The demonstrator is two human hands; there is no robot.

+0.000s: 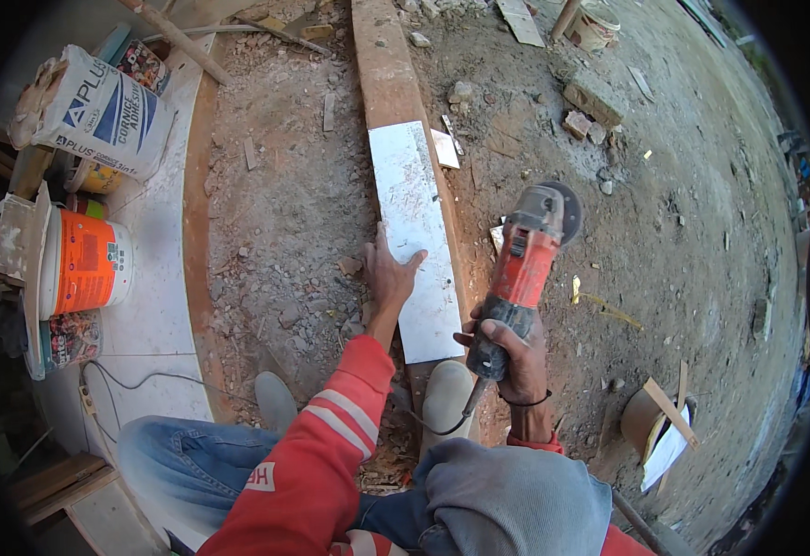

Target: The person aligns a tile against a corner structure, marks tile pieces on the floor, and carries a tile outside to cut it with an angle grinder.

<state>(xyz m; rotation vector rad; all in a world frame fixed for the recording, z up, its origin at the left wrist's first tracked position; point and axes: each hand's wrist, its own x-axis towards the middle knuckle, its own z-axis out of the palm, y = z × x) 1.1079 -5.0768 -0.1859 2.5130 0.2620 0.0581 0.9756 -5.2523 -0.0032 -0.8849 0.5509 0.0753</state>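
One long white tile strip (416, 236) is laid lengthwise on a reddish wooden plank (388, 69), which rests on rough, rubble-strewn ground (294, 204); the plank appears to serve as a raised bed so that the strip is kept off the dirt. The strip's near left edge is pressed by the left hand (386, 273), fingers spread flat and thumb reaching onto the white face, seemingly to keep it from shifting. Just to the right of the strip, a red and grey angle grinder (521, 269) is gripped firmly around its dark handle by the right hand (514, 357), the disc end pointed away and held clear of the tile's right edge. A cord is seen trailing from the handle toward the knees. Two shoe tips (448, 394) are planted at the strip's near end, one of them on the plank itself, probably for added steadiness. Farther left, a white slab (159, 278) carries an orange bucket (85, 264), a white sack (99, 111) and smaller tins. At the lower right, a pot with wooden scraps (659, 422) is set.
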